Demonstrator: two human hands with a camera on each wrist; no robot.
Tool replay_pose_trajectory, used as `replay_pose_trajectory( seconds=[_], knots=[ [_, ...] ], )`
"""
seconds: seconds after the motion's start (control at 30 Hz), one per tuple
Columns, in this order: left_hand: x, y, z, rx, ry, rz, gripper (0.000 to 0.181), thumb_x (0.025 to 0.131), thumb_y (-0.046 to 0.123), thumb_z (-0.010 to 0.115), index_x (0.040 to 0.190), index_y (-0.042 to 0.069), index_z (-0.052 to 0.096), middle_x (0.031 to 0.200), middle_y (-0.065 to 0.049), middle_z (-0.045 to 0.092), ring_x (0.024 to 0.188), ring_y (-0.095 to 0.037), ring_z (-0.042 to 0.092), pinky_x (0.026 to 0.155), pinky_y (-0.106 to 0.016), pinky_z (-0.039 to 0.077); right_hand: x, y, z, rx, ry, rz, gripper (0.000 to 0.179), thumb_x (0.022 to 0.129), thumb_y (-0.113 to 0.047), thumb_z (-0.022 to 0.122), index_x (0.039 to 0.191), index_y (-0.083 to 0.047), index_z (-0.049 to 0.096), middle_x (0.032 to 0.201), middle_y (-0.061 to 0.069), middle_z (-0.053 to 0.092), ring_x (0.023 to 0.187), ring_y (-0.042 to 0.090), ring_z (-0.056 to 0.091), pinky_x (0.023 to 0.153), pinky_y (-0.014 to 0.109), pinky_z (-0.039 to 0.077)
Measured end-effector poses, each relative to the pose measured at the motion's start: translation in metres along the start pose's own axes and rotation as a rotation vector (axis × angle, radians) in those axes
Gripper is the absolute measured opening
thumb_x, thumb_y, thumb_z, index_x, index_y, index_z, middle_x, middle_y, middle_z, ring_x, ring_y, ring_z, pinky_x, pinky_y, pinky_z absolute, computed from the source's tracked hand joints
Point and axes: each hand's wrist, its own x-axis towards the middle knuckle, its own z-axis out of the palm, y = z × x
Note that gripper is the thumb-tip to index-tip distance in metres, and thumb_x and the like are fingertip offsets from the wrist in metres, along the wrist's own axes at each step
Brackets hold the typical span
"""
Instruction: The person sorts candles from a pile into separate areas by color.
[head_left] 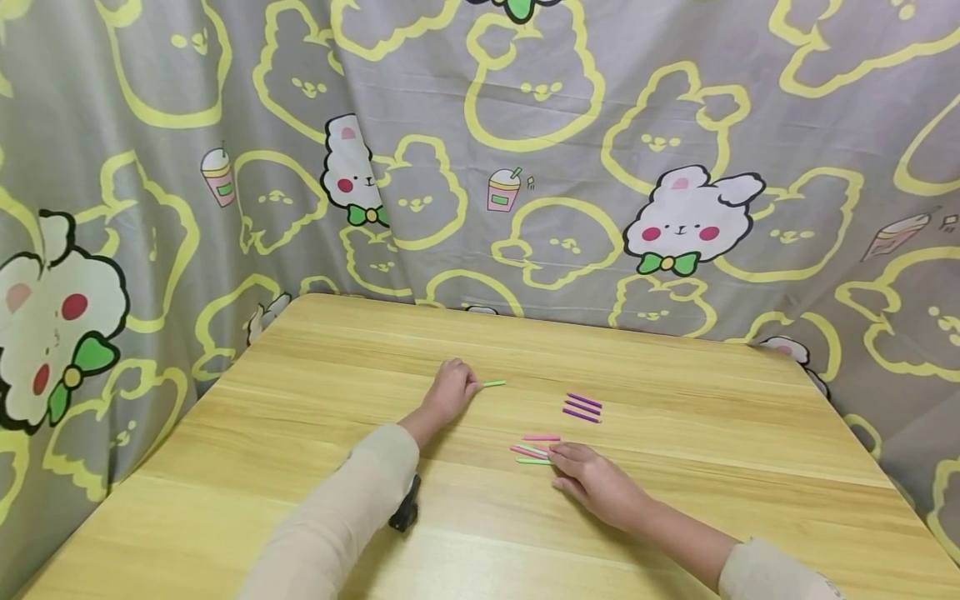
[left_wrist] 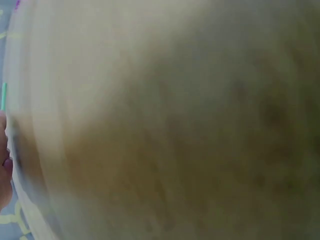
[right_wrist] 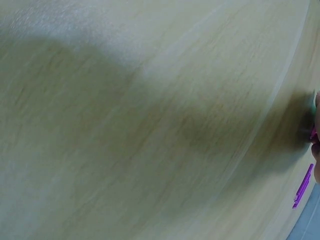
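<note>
**Two hands among slim coloured sticks on a wooden worktop**

A person in cream sleeves reaches both bare hands over a pale wood-grain worktop. The left hand, the farther one, pinches one end of a green stick in closely gathered fingers; the free end points right, towards three purple sticks. Those lie well apart from both hands, side by side and nearly parallel, slanting slightly down to the right.

Nearer the person, the right hand reaches in over the right-hand ends of a small loose group of pink sticks and light green sticks. Its fingers lie close together, with the thumb a little apart below them. I cannot tell whether they pinch a stick or only rest on the group, nor exactly how many sticks are under them. One lone pink stick lies just beyond that group, almost level.

A small black object shows beside the left sleeve; its kind is unclear. Behind the worktop hangs a grey curtain, printed with yellow animal outlines, pink drink cups and white rabbits in green bow ties.
</note>
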Motion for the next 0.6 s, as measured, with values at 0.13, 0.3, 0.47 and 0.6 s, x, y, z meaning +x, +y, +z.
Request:
replay_pose_trajectory(
  seconds=[0.13, 0.3, 0.47, 0.6],
  knots=[
    [-0.0007, -0.0010, 0.0010, 0.012, -0.001, -0.015, 0.014, 0.086, 0.017, 0.065, 0.082, 0.003, 0.065, 0.082, -0.005, 0.059, 0.080, -0.018, 0.049, 0.072, -0.028, 0.044, 0.0000, -0.0003, -0.0003, -0.001, -0.004, 0.004, 0.035, 0.087, -0.013, 0.063, 0.117, 0.004, 0.060, 0.119, 0.020, 0.062, 0.111, 0.035, 0.058, 0.092, 0.043, 0.049],
    [-0.0005, -0.0011, 0.0016, 0.024, -0.004, -0.018, 0.014, 0.086, 0.017, 0.065, 0.083, 0.004, 0.065, 0.082, -0.005, 0.059, 0.081, -0.018, 0.049, 0.071, -0.027, 0.045, -0.0001, -0.0004, -0.0004, 0.000, -0.003, 0.004, 0.035, 0.087, -0.013, 0.063, 0.117, 0.004, 0.060, 0.119, 0.020, 0.062, 0.111, 0.035, 0.058, 0.091, 0.043, 0.049],
    [-0.0004, -0.0012, 0.0019, 0.033, -0.005, -0.020, 0.013, 0.086, 0.017, 0.065, 0.083, 0.004, 0.064, 0.082, -0.005, 0.058, 0.080, -0.017, 0.049, 0.072, -0.027, 0.044, -0.0003, -0.0004, -0.0005, 0.001, -0.004, 0.001, 0.035, 0.087, -0.013, 0.063, 0.117, 0.004, 0.060, 0.119, 0.020, 0.061, 0.111, 0.035, 0.058, 0.091, 0.043, 0.049],
    [-0.0004, -0.0021, 0.0028, 0.034, -0.004, -0.010, 0.011, 0.086, 0.015, 0.065, 0.084, 0.004, 0.063, 0.082, -0.005, 0.058, 0.080, -0.017, 0.048, 0.072, -0.027, 0.044, -0.0002, -0.0002, -0.0004, -0.006, -0.001, -0.003, 0.035, 0.087, -0.013, 0.063, 0.117, 0.004, 0.061, 0.119, 0.020, 0.062, 0.110, 0.035, 0.058, 0.091, 0.043, 0.049]
  ],
)
